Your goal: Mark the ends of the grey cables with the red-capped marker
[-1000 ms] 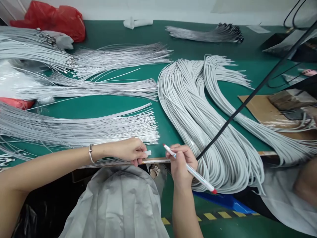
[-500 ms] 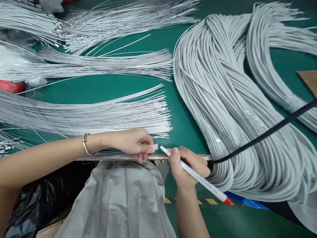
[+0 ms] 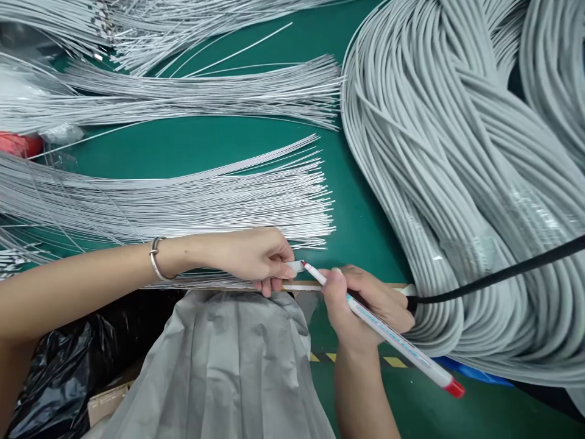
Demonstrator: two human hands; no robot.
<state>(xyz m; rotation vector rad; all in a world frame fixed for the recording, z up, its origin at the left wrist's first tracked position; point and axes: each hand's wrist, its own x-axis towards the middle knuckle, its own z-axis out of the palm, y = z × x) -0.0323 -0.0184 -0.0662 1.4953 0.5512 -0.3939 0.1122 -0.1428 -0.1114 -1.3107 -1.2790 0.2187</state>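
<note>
Near the table's front edge, my left hand (image 3: 262,256) pinches a small pale tag-like piece (image 3: 297,266) between thumb and fingers. My right hand (image 3: 365,302) grips a white marker (image 3: 393,341) with a red end, and its red tip touches or nearly touches the small piece. Thin grey wires (image 3: 205,281) run along the table edge beneath my left hand and forearm. Just behind that hand lies a fanned bundle of thin grey wires (image 3: 228,204), its cut ends pointing right.
Thick coiled grey cables (image 3: 434,152) fill the right side. More wire bundles (image 3: 205,94) lie at the back left, by a red item (image 3: 21,145). A black strap or cord (image 3: 503,270) runs right from my right wrist. Below left is a black plastic bag (image 3: 59,372).
The view has moved closer to the table, and the coiled cables appear larger and further right. Both hands keep their hold, with the marker tip still at the small piece.
</note>
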